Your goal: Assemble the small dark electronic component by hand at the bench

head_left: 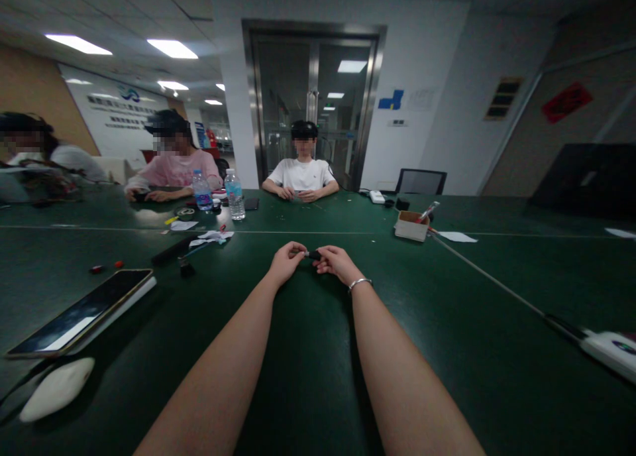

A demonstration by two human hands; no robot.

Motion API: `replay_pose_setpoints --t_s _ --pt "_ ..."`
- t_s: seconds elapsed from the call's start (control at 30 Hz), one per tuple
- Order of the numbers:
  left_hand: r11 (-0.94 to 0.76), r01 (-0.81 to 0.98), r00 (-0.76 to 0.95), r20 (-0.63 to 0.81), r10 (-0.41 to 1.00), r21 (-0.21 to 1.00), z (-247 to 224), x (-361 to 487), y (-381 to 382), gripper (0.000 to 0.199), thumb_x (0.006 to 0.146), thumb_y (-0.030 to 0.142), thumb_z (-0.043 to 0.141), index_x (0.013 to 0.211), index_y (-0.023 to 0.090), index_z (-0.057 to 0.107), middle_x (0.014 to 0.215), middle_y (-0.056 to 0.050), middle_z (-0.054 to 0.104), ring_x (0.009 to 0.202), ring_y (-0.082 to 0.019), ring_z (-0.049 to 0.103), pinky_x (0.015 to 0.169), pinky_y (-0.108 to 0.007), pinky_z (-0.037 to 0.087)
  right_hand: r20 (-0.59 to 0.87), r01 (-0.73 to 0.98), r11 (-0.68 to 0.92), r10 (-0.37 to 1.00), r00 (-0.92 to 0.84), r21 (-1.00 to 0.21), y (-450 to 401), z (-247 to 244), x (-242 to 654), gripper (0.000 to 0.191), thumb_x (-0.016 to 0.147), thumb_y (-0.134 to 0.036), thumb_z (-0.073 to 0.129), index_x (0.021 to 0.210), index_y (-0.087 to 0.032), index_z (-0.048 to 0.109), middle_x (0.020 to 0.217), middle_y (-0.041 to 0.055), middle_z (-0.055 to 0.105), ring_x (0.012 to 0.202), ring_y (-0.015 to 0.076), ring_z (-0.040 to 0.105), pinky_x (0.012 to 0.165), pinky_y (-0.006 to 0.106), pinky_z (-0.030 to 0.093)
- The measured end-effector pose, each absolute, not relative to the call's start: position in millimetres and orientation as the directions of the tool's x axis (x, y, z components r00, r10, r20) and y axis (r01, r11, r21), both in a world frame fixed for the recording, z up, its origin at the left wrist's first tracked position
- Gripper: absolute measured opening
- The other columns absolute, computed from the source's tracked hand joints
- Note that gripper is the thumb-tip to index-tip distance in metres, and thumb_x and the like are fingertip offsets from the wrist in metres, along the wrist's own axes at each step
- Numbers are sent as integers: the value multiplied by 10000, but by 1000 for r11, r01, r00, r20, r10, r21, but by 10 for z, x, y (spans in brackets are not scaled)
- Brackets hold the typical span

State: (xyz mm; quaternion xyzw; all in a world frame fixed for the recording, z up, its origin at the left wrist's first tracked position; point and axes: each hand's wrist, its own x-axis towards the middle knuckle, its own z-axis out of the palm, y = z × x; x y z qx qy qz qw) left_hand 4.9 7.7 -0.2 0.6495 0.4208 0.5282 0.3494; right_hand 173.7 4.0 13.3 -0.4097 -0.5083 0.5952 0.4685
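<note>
Over the middle of the dark green table (318,350), both my hands meet at a small black cylindrical piece (313,255) with a paler, metallic-looking left end. My left hand (288,262) pinches that left end between thumb and fingertips. On the black end, the fingers of my right hand (339,264) are closed, hiding part of it. A silver bracelet (360,284) circles my right wrist. The piece lies roughly level, just above the tabletop; its exact kind is too small to make out.
At left lie a phone (84,313), a white rounded object (58,388) and scraps of paper (211,237). Two water bottles (235,195) stand beyond. To the right are a small cardboard box (412,226) and a cable (489,275). Several people sit around the table.
</note>
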Motion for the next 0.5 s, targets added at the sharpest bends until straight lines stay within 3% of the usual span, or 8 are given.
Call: replay_pose_setpoints --t_s 0.13,0.27,0.37,0.5 --pt "-433 129 105 422 900 892 11 44 71 214 664 194 639 867 144 594 906 -66 638 836 -155 602 800 -310 466 -22 -144 -55 974 -226 -988 38 141 1736 81 887 -194 505 877 -117 525 542 33 618 411 88 566 454 202 528" --pt "-362 183 70 355 932 914 2 46 85 273 708 301 631 931 147 598 961 -88 638 832 -167 608 693 -276 474 -19 -148 -54 974 -225 -988 40 138 1739 86 879 -203 523 870 -118 534 546 35 620 423 93 570 460 209 531" --pt "-286 198 45 283 958 938 -20 53 100 311 763 380 572 967 146 580 859 -75 648 718 -155 618 584 -247 452 -22 -140 -56 972 -232 -989 41 136 1739 79 881 -196 518 868 -122 544 543 30 616 430 92 570 463 207 533" --pt "-331 212 53 327 943 920 -35 42 101 288 743 322 605 973 149 584 745 -41 631 659 -137 599 596 -248 457 -22 -135 -56 969 -246 -989 41 138 1739 85 892 -169 486 870 -119 551 551 35 620 426 85 562 462 199 530"
